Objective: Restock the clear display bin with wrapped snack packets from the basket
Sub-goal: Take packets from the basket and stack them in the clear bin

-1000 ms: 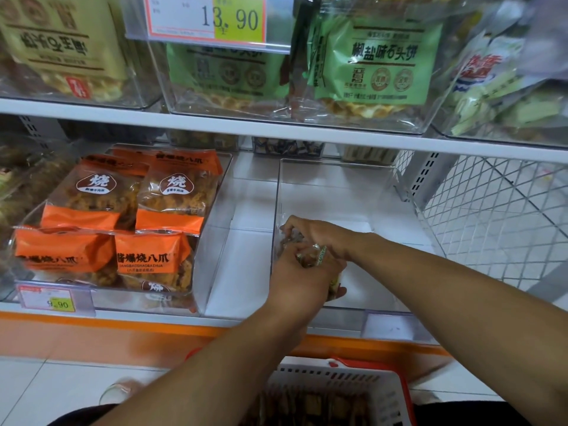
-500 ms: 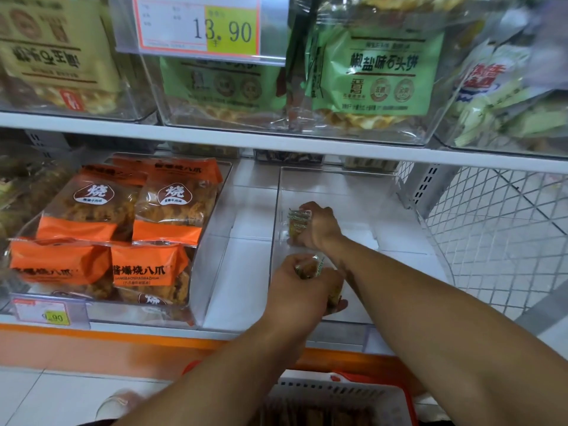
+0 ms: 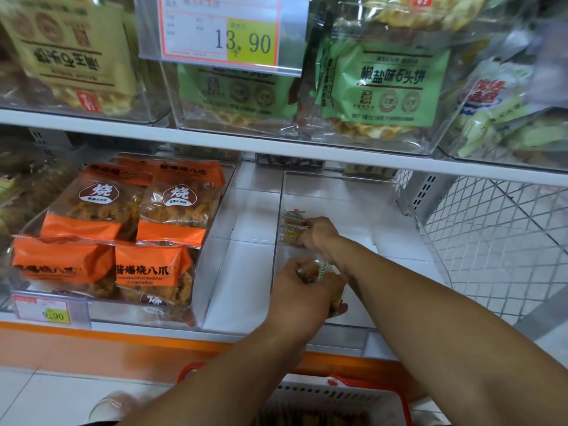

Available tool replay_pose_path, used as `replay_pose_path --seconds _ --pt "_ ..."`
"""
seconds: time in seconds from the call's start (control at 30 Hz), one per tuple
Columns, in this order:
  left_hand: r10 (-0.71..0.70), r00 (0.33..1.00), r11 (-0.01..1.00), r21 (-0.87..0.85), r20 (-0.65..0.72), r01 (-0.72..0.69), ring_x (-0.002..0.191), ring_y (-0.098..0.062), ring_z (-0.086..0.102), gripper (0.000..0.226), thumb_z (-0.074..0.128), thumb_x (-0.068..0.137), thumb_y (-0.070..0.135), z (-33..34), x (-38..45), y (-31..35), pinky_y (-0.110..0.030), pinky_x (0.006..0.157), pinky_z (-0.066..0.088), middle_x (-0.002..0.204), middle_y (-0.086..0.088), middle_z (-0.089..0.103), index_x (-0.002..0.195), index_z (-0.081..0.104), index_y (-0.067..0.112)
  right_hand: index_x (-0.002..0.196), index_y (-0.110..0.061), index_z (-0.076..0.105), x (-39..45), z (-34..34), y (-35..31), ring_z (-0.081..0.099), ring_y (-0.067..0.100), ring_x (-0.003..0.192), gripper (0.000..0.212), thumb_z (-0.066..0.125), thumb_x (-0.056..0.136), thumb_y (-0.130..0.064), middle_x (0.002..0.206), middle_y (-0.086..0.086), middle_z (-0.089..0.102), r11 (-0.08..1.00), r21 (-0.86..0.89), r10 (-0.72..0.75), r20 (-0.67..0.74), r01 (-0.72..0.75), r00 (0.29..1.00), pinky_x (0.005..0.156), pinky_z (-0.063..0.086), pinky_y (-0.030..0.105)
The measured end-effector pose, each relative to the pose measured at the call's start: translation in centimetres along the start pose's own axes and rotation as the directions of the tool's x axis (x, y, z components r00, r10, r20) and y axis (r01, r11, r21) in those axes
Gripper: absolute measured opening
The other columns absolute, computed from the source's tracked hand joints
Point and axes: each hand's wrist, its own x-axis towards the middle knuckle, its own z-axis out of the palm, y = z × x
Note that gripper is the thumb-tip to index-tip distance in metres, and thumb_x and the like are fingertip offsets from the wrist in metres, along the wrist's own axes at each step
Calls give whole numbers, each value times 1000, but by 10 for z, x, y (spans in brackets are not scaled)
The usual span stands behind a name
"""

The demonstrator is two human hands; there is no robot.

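Right hand (image 3: 318, 233) now deeper in the clear display bin (image 3: 338, 192), gripping packets (image 3: 293, 226) against its left wall; left hand (image 3: 302, 290) near its front clutches more packets; light, crinkly, slippery, best pinched by edges.

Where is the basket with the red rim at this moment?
The basket sits at the bottom edge of the head view, right of centre, below the orange shelf front and under the person's forearms.

A white lower shelf (image 3: 246, 259) with an orange front edge carries a clear display bin (image 3: 353, 192) at right and, just beside it to the left, a clear bin of orange snack bags (image 3: 123, 235) fronted by a 9.90 price tag (image 3: 46, 313).
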Motion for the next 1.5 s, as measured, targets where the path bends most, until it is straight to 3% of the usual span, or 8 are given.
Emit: replay_pose_path --seconds 0.13,0.5,0.67,0.8,0.93,1.07,1.3,1.5 --pt "3 1000 1000 -5 3 -3 92 -26 73 38 80 86 12 -2 -1 0 -33 69 64 116 -10 66 118 61 21 122 0 66 4 2 1 68 22 96 36 74 87 -2 103 5 69 997 60 48 -34 -46 998 94 55 28" --pt "-20 1000 1000 -19 5 20 92 -26 73 38 81 86 12 -1 -4 2 -38 73 65 113 -11 67 118 62 18 146 -13 45 0 -12 8 52 29 128 64 70 89 -1 144 11 50 997 80 -10 -22 11 1000 108 45 32" --pt "-74 997 996 -52 14 75 99 -33 71 37 82 84 12 -2 -12 8 -44 76 65 114 -20 68 116 64 9 130 -16 60 -39 -52 3 64 24 103 44 68 89 -3 126 14 63 987 -26 -156 -16 156 988 98 55 40" --pt "-141 986 973 -171 92 155 91 -31 73 22 80 87 16 -5 -19 14 -38 72 63 98 -20 71 102 71 3 101 -22 71 -114 -86 -10 64 16 75 10 67 93 -18 102 7 69 946 173 -288 64 274 955 62 56 27" --pt "-98 974 981 -145 204 129 99 -26 76 28 77 89 35 -14 -23 18 -35 77 62 108 -14 75 107 78 13 104 -32 75 -187 -108 -5 69 8 80 35 80 76 -54 101 -8 76 929 114 -370 313 352 875 60 50 20" --pt "-109 930 984 -93 350 150 117 -21 69 52 54 97 61 -21 -30 26 -30 85 59 130 -4 71 125 73 21 103 -29 75 -209 -95 10 69 12 75 29 86 76 -30 99 -2 75 901 108 -434 220 420 874 60 50 24" --pt "-107 872 934 -253 477 252 130 -45 57 59 42 86 -11 -34 -25 37 -47 99 56 143 -30 54 145 48 -3 111 -18 73 -205 -100 23 72 19 81 31 78 81 -12 91 1 72 812 473 -431 95 341 897 68 57 25" --pt "-80 907 948 -251 413 198 117 -38 67 49 54 95 -4 -34 -27 38 -44 82 62 133 -27 64 143 52 5 119 -8 69 -203 -108 20 68 18 90 47 74 72 -6 99 6 71 726 651 -426 173 222 888 77 54 25"
